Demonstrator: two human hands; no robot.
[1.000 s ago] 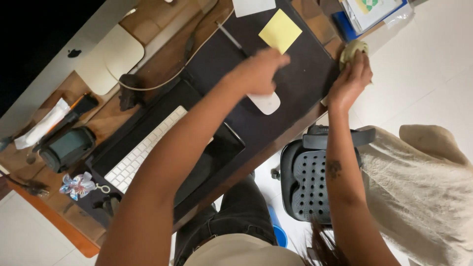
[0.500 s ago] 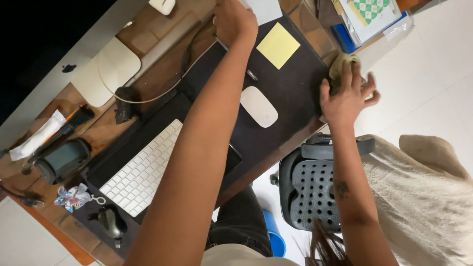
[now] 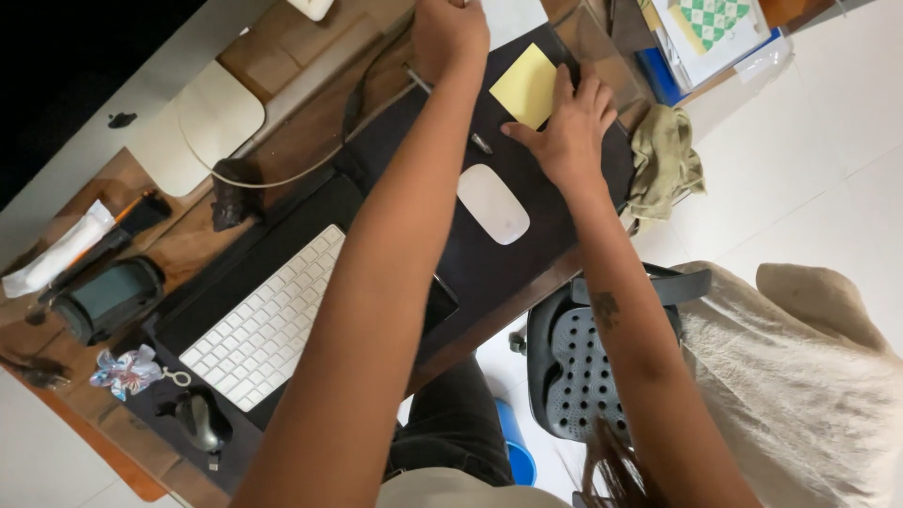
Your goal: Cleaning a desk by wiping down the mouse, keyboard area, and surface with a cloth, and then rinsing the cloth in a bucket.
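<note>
The right hand [image 3: 564,132] lay flat on the dark desk mat [image 3: 564,202], fingers spread, their tips resting on the lower right edge of the yellow sticky note [image 3: 522,83]. The note sat near the far end of the mat, just beyond the white mouse [image 3: 493,203]. The left hand [image 3: 450,33] reached farther up, closed around something at the top edge of the view; what it gripped could not be made out. A pen [image 3: 475,139] lay beside the left forearm, partly hidden under it. A crumpled olive cloth [image 3: 664,162] sat at the desk's right corner, apart from both hands. I counted one sticky note, one cloth, one white keyboard [image 3: 263,329] and two mice: the white one and a dark mouse [image 3: 199,421] near the front corner.
</note>
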